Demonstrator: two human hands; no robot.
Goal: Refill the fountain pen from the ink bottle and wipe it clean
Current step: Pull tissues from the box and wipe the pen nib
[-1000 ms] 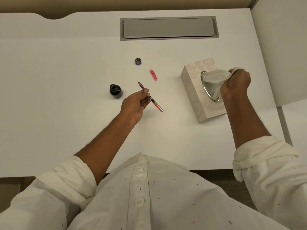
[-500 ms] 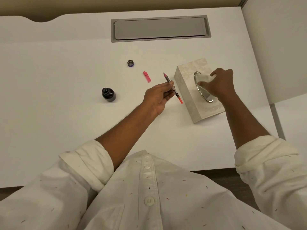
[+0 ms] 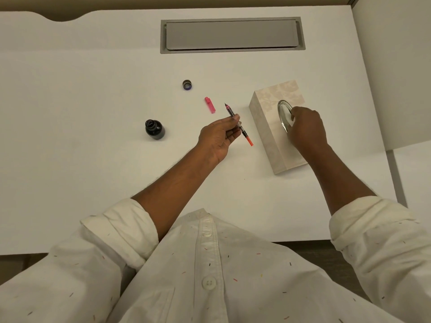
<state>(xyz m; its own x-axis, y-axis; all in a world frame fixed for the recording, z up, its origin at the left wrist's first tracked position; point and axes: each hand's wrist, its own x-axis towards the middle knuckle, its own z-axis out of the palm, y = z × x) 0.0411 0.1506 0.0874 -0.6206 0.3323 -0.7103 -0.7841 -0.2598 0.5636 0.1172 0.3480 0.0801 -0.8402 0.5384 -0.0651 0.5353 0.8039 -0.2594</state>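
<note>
White desk w/ grey cable hatch; beige wall behind.

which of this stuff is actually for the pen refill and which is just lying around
For the job: fountain pen, gripped by left hand; open ink bottle; bottle cap; pink pen cap; tissue box with tissue, right hand at its slot.
Just there: grey hatch in the desk.

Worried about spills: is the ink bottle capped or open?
Open: the ink bottle shows a bare mouth; its cap lies apart on the desk.
</note>
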